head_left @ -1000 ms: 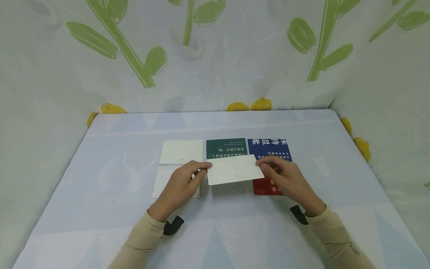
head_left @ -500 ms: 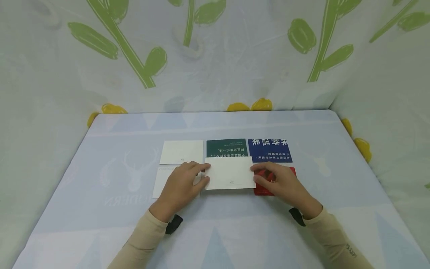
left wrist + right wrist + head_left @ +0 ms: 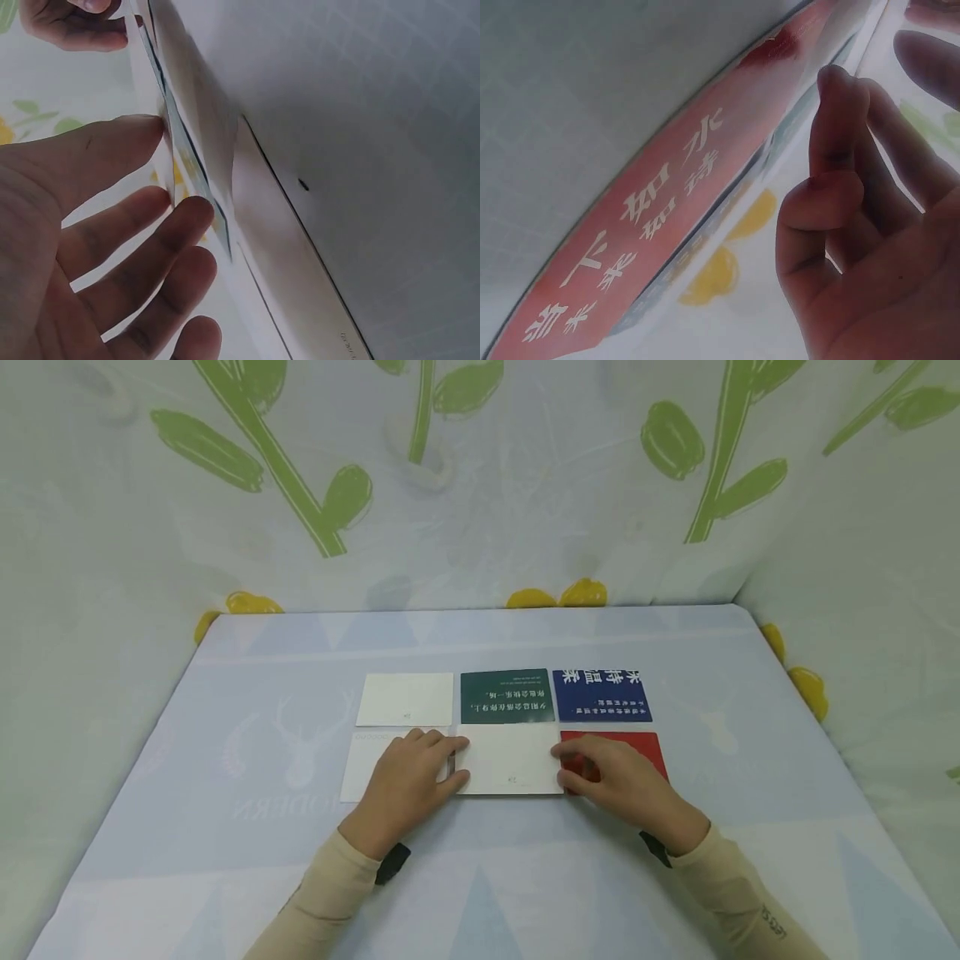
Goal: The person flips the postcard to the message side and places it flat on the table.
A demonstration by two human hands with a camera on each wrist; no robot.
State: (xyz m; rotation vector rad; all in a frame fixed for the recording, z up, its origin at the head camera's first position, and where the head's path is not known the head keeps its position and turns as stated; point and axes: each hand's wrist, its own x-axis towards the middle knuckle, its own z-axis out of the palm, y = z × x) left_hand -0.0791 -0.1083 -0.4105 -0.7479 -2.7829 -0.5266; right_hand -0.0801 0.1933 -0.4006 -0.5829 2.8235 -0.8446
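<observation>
Rear-left card: a cream-white rectangular paper card (image 3: 407, 697) lies behind and left of the centre card.
Front-left card: a white rectangular paper card (image 3: 358, 770), partly under your reach, lies just left of the centre card.
Left hand: your left hand (image 3: 401, 789) holds the centre card's left edge with thumb and fingertips.
Centre card: a plain white rectangular paper card (image 3: 510, 756) with a tiny dark mark is between your hands, at the pale blue patterned tablecloth (image 3: 480, 835).
Green card: a dark green paper card (image 3: 506, 697) with white characters lies directly behind it.
Blue card: a navy paper card (image 3: 603, 697) lies behind and right of it.
Red card: a bright red paper card (image 3: 650, 748) lies right beside it.
Right hand: your right hand (image 3: 626, 777), above the red card, holds the centre card's right edge.
</observation>
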